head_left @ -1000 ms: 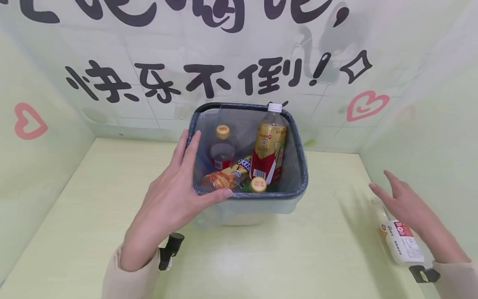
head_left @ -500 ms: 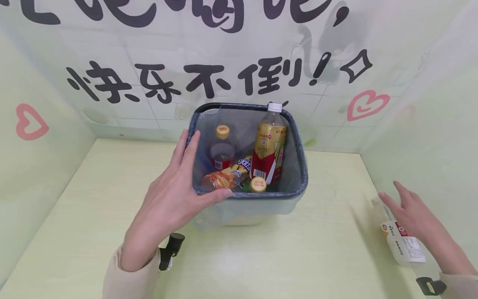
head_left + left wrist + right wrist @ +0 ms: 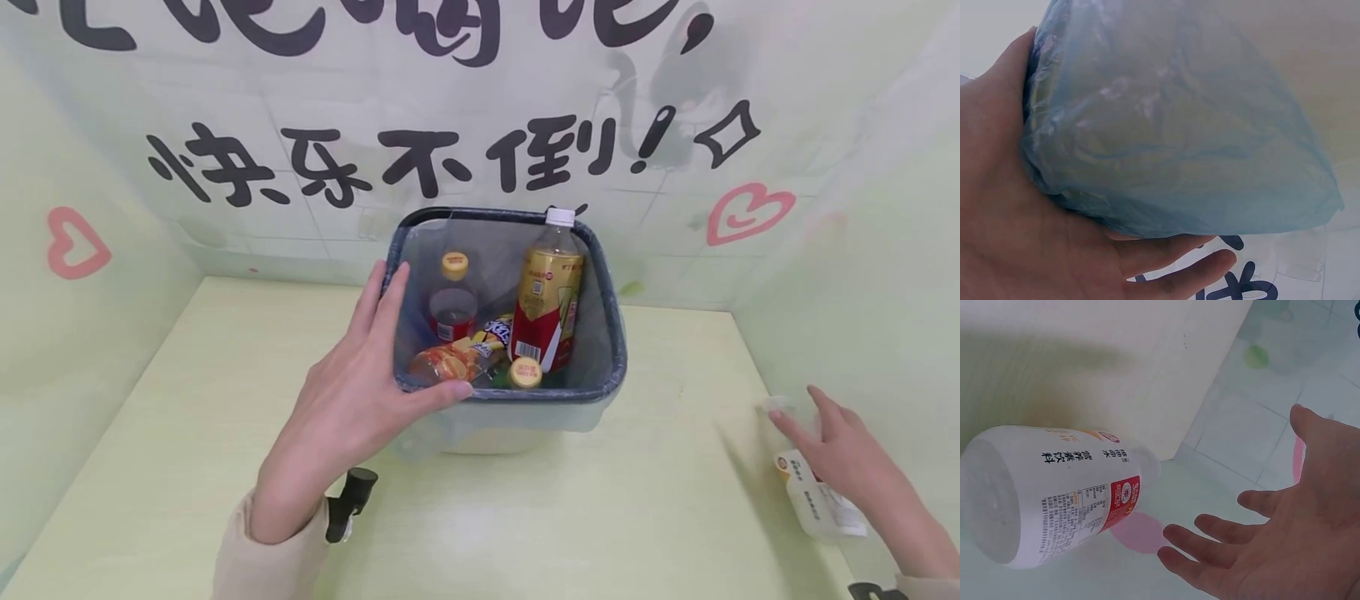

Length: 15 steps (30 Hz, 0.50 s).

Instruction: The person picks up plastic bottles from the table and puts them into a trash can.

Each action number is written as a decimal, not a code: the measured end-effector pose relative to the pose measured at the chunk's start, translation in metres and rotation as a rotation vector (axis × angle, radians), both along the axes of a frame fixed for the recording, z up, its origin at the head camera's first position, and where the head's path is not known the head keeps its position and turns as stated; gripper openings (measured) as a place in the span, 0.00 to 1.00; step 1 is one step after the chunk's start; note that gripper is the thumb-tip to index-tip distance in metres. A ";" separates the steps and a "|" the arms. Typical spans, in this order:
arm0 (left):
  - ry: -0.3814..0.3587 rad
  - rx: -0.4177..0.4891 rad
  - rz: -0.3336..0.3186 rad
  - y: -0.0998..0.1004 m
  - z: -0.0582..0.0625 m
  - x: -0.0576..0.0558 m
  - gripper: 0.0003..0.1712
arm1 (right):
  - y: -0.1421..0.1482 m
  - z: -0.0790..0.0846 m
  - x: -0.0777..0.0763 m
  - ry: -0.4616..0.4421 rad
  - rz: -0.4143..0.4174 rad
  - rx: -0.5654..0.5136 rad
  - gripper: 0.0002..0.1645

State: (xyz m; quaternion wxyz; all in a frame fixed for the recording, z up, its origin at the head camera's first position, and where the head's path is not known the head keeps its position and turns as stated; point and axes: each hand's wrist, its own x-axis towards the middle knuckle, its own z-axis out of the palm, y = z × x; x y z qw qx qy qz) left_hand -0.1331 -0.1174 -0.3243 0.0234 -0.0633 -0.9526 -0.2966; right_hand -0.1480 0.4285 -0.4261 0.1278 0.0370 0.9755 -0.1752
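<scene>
In the head view my left hand [image 3: 348, 383] rests on the left front corner of a bin [image 3: 517, 395]. Its fingers lie fairly straight along the left side, and the thumb reaches over the front rim. The left wrist view shows this palm against the bin's bluish plastic liner [image 3: 1172, 137]. My right hand [image 3: 855, 454] hovers with spread fingers over a white-labelled drink bottle [image 3: 806, 498], which lies on its side by the right wall. In the right wrist view the bottle [image 3: 1066, 494] is apart from the fingertips, with nothing in the hand.
Inside the bin stands a tall gold-and-red bottle [image 3: 550, 304] with a white cap. Beside it are a yellow-capped bottle [image 3: 453, 304], an orange-labelled bottle [image 3: 450, 360] lying down and another yellow cap [image 3: 525, 372]. Printed walls enclose the pale table [image 3: 480, 508] at back and sides.
My right hand has come down and back toward me, closer over the lying bottle. The left hand stays at the bin; the head view has shifted slightly.
</scene>
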 end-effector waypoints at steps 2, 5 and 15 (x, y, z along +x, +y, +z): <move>0.006 -0.001 0.001 0.001 0.000 0.000 0.72 | 0.002 -0.002 0.001 -0.007 -0.001 0.013 0.54; 0.011 0.000 0.002 0.001 -0.001 0.000 0.72 | 0.004 -0.006 0.002 -0.023 0.001 0.023 0.54; 0.010 0.011 0.000 0.001 -0.001 0.000 0.72 | 0.007 -0.015 0.004 -0.068 -0.015 0.025 0.58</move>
